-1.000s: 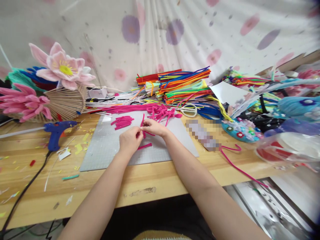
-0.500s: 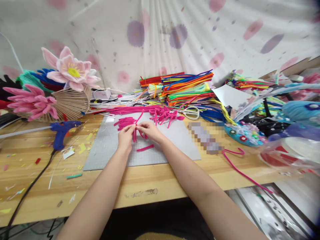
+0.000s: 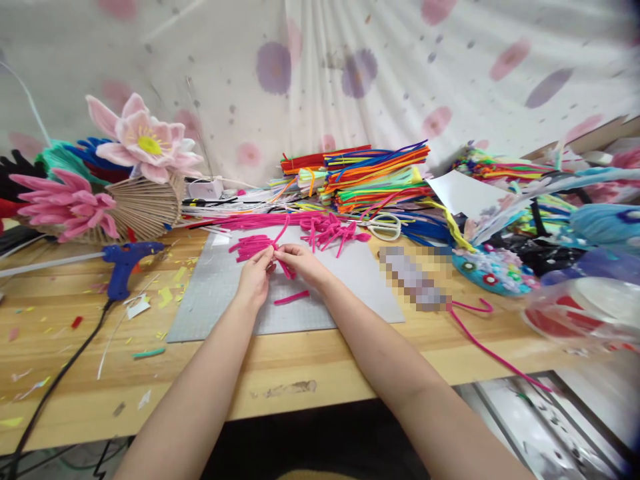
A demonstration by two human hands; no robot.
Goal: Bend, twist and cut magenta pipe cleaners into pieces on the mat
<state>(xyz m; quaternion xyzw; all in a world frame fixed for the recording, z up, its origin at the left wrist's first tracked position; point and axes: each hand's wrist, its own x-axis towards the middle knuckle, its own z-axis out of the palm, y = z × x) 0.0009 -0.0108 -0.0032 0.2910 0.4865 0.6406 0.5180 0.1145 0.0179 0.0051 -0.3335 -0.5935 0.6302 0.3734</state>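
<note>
Above a grey cutting mat (image 3: pixel 210 307), my left hand (image 3: pixel 256 273) and my right hand (image 3: pixel 300 261) meet, their fingertips closed on a magenta pipe cleaner (image 3: pixel 283 230). One end of it sticks up past the fingers, and more magenta ends hang below them. Behind my left hand lies a pile of short magenta pipe cleaner pieces (image 3: pixel 245 248). A single cut piece (image 3: pixel 292 298) rests on the mat nearer to me. Bent and twisted magenta pieces (image 3: pixel 333 233) are heaped beyond my right hand.
White-handled scissors (image 3: pixel 387 228) lie behind the mat. To the left are a blue glue gun (image 3: pixel 120 267) with its cord and pink fuzzy flowers (image 3: pixel 150 143). Bundles of coloured pipe cleaners (image 3: pixel 375 173) stand at the back. A plastic-wrapped roll (image 3: pixel 585 307) sits at the right.
The fingers have shifted slightly around the magenta pipe cleaner, and my left fingers are more curled. The ends hanging below the hands have changed position. The whole view has moved slightly.
</note>
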